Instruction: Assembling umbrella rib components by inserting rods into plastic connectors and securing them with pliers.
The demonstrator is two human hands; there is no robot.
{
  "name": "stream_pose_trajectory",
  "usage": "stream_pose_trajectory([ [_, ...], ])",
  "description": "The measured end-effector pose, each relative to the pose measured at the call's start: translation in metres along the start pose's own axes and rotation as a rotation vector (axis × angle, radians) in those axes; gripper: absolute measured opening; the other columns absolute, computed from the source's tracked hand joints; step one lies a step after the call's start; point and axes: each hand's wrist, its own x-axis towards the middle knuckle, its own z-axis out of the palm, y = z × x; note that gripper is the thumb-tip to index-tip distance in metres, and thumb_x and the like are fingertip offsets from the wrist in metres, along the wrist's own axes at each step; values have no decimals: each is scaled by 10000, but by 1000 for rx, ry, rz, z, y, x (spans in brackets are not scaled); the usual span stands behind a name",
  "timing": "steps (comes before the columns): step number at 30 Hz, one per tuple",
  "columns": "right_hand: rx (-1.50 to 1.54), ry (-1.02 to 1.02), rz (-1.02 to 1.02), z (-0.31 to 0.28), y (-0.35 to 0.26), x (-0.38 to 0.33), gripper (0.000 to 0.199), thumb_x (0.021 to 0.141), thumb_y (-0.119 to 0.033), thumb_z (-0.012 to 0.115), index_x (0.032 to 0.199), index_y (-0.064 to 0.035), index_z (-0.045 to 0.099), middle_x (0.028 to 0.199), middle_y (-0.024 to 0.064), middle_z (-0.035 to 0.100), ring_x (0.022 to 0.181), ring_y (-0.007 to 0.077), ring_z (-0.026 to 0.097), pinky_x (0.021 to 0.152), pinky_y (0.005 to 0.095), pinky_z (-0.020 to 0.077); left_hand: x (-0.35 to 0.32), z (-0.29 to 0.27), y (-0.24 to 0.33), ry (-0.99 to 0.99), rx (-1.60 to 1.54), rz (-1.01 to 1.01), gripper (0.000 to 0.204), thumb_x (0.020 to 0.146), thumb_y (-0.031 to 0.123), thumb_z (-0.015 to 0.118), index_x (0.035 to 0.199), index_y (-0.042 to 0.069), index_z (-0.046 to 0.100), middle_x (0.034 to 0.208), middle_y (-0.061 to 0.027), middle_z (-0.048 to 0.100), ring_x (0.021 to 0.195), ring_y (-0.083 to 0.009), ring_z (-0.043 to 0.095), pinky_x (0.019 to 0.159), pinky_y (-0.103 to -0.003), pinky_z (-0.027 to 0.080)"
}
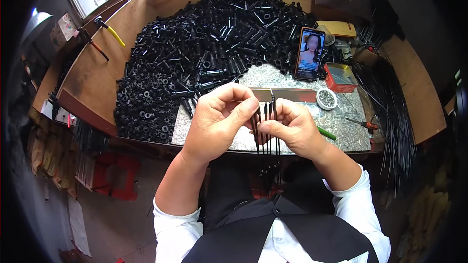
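Observation:
Over the front of the speckled work board (234, 144), my two hands are raised close together. My right hand (292, 129) is closed round several thin black rods (269, 108), its thumb pressed across them. They stand roughly upright, with their lower ends hanging toward my lap. With thumb and forefinger pinched, my left hand (219, 119) grips a thin black rod (257, 136) at the left side of the bunch. The fingertips hide its upper end. Behind the hands a flat reddish-brown strip (302, 96) lies on the board.
A large heap of black plastic tubes (214, 39) and small toothed rings (144, 112) fills the left and back. At right are a phone (310, 53), red box (340, 78), bowl of small metal bits (326, 98), screwdriver (363, 123), green handle (326, 133) and black rod bundle (397, 131).

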Motion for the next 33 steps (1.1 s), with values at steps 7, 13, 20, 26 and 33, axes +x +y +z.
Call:
stream_pose_trajectory([
  [7,-3,-10,15,-3,6,10,102,891,-50,621,921,12,546,888,151,664,774,181,668,700,308,561,6,-18,4,31,-64,49,169,916,16,557,1078,-18,588,1004,-80,618,895,-103,589,713,-242,538],
  [13,26,71,-3,-14,7,5,107,890,-63,627,888,-5,538,797,132,662,711,190,677,639,302,566,-10,-169,-53,682,1760,135,303,796,69,670,1083,23,585,1023,-145,620,953,-304,579,836,-374,483],
  [20,-2,143,-1,-20,-1,-7,123,887,-49,637,852,-24,521,787,68,641,689,103,627,634,248,529,-17,-198,-92,666,1900,-159,241,768,71,686,992,45,601,964,-103,597,962,-289,565,837,-370,478],
  [26,-43,178,-26,-32,-7,-22,122,895,-62,629,856,-24,520,780,87,648,692,129,646,630,257,534,-12,-196,-95,668,1933,-11,216,824,37,572,1039,26,592,992,-134,563,947,-302,561,815,-378,483],
  [33,-75,177,-46,-29,-8,-26,105,895,-71,604,916,4,534,761,136,659,687,220,677,624,325,556,12,-128,-58,672,1036,346,111,837,1,617,947,-14,616,1014,-135,541,834,-212,601,727,-311,508],
])
